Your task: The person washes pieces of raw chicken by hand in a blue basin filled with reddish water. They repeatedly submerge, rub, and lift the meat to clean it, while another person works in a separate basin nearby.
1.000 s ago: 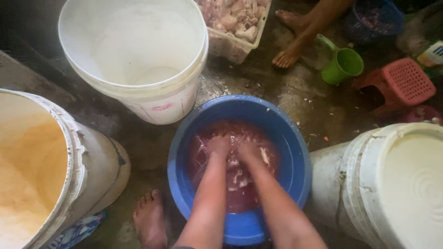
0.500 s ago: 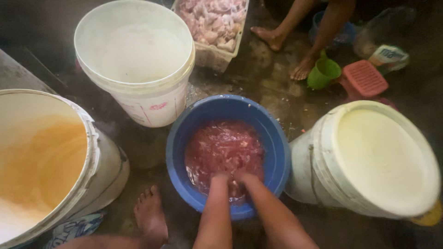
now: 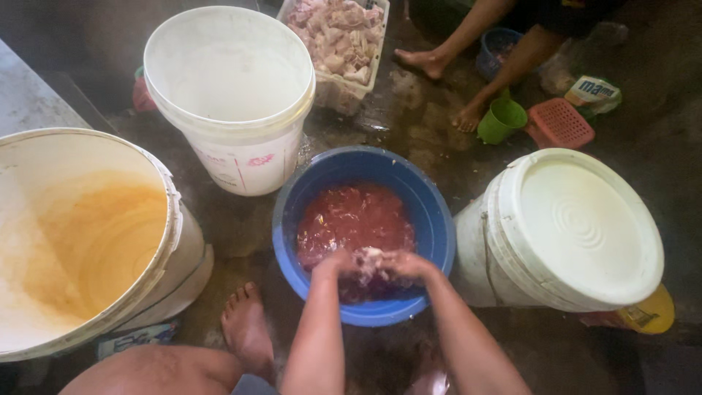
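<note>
Washing meat in the blue basin.
Left hand and right hand are closing their grip on a pale meat piece; rinsing it likely follows.

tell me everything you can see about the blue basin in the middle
The blue basin is round, looks like plastic, and sits upright on the wet dark floor between three white buckets. It holds dark red liquid with pale pieces in it. The left hand and right hand are at its near side, gripping a pale lump together. The lidded bucket looks to touch its right side; a bare foot rests just left of it.
</note>
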